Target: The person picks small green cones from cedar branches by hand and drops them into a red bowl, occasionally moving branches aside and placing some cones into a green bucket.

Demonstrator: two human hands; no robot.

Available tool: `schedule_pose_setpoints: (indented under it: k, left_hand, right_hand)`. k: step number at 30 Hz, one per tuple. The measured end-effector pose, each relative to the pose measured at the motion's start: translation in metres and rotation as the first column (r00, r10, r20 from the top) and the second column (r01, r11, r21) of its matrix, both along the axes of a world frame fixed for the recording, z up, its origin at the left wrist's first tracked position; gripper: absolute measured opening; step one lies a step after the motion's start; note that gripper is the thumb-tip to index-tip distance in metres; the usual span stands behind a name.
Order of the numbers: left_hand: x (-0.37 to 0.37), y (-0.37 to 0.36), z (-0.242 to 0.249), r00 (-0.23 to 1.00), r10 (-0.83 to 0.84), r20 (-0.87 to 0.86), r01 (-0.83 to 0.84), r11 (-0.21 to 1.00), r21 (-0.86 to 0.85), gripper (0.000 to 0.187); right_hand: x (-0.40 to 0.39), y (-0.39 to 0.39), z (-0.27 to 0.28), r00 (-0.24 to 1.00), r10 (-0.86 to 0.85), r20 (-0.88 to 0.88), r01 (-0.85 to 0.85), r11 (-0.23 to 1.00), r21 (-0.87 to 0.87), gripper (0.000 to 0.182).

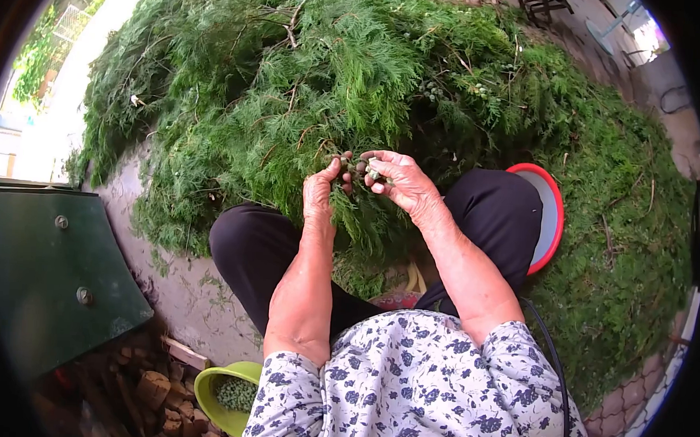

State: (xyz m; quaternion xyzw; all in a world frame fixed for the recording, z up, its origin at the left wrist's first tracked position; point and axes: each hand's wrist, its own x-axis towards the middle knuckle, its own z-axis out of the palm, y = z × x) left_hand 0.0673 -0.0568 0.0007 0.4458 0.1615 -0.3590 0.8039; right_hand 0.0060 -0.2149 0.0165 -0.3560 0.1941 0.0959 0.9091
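In front of me, over my knees, my left hand (pixel 326 185) has its fingers closed on a green conifer sprig (pixel 346 203) that hangs down below it. Close beside it, almost touching, my right hand (pixel 402 183) pinches several small pale green cones (pixel 374 171) between thumb and fingers. The fingertips of both hands look dark and stained. Right behind the hands rises a big heap of cut conifer branches (pixel 333 69), and some more small cones (pixel 431 89) show among its foliage.
A yellow-green bowl (pixel 204 389) with many small green cones stands at lower left, beside chopped firewood (pixel 155 387). A red-rimmed basin (pixel 558 220) sits by my right knee. On the left is a dark green metal panel (pixel 43 260). A black cable (pixel 551 344) runs along my right side.
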Motion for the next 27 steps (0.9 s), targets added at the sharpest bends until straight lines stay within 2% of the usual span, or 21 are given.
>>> schedule_pose_setpoints:
  k: [2,4,5,7,9,10,12,13,16,17,18,20,23,25,26,27]
  left_hand:
    - [-0.001,-0.001,-0.003,0.999,-0.042,0.008,0.043,0.999,-0.027,0.033]
    - [-0.003,-0.006,0.001,0.994,-0.013,0.112,0.009,0.999,0.037,0.03]
    - [-0.003,-0.007,0.002,0.986,0.0,0.165,-0.012,0.998,0.069,0.029]
    - [-0.002,-0.005,0.003,0.989,-0.033,0.145,0.02,0.996,0.089,0.029]
    - [0.001,-0.004,0.004,0.994,-0.072,0.088,0.061,0.991,0.123,0.027]
    - [0.0,-0.004,0.004,0.994,-0.071,0.089,0.059,0.99,0.124,0.027]
    - [-0.005,-0.008,0.017,0.964,-0.12,0.236,0.05,0.958,0.284,0.023]
    - [-0.007,-0.008,0.018,0.959,-0.115,0.259,0.051,0.969,0.242,0.019]
    - [-0.005,-0.006,0.016,0.961,-0.074,0.265,0.002,0.965,0.261,0.017]
    - [-0.002,-0.003,0.01,0.991,-0.037,0.125,0.005,0.969,0.248,0.023]
    - [0.001,0.003,0.005,0.999,-0.029,0.039,0.025,0.996,0.084,0.028]
    - [0.001,0.005,0.0,1.0,-0.022,0.014,0.022,1.0,-0.019,0.032]
    - [-0.003,0.002,0.005,0.998,0.04,0.046,-0.04,0.999,0.011,0.035]
    - [0.0,0.01,-0.005,1.0,-0.016,0.017,0.016,0.999,-0.029,0.034]
    - [0.002,0.013,-0.004,0.998,-0.069,-0.008,0.069,0.995,-0.067,0.034]
    - [0.0,0.016,-0.001,0.995,-0.093,0.039,0.093,0.996,0.007,0.035]
  right_hand:
    - [-0.004,-0.004,0.004,1.0,-0.024,-0.005,0.024,1.0,-0.013,0.023]
    - [-0.005,-0.003,0.007,1.0,-0.027,-0.003,0.027,0.999,-0.024,0.023]
    - [-0.006,-0.001,0.008,0.999,-0.034,-0.011,0.033,0.996,-0.084,0.023]
    - [-0.004,0.004,0.008,0.999,-0.042,-0.014,0.039,0.989,-0.141,0.022]
    - [0.0,0.011,0.005,0.999,0.018,0.046,0.0,0.927,-0.374,0.021]
    - [0.001,0.014,0.004,0.999,0.019,0.047,-0.001,0.928,-0.373,0.021]
    - [0.005,0.021,0.008,0.998,-0.003,0.062,0.031,0.894,-0.446,0.02]
    - [0.007,0.021,0.005,0.998,0.008,0.063,0.025,0.861,-0.508,0.021]
    - [0.008,0.021,0.008,0.998,-0.006,0.06,0.034,0.878,-0.478,0.021]
    - [0.006,0.018,0.008,0.996,-0.052,0.07,0.072,0.941,-0.331,0.022]
    - [0.005,0.014,0.008,0.99,-0.132,0.046,0.139,0.966,-0.217,0.021]
    - [0.002,0.003,0.005,0.982,-0.179,0.053,0.182,0.981,-0.066,0.019]
    - [-0.005,-0.003,0.009,0.977,-0.212,-0.011,0.212,0.976,0.046,0.015]
    - [-0.003,-0.003,0.0,0.976,-0.21,-0.05,0.215,0.966,0.144,0.01]
    - [-0.001,0.001,-0.004,0.976,-0.21,-0.049,0.215,0.966,0.146,0.01]
    - [0.001,0.005,-0.008,0.985,-0.17,-0.016,0.17,0.985,-0.039,0.011]
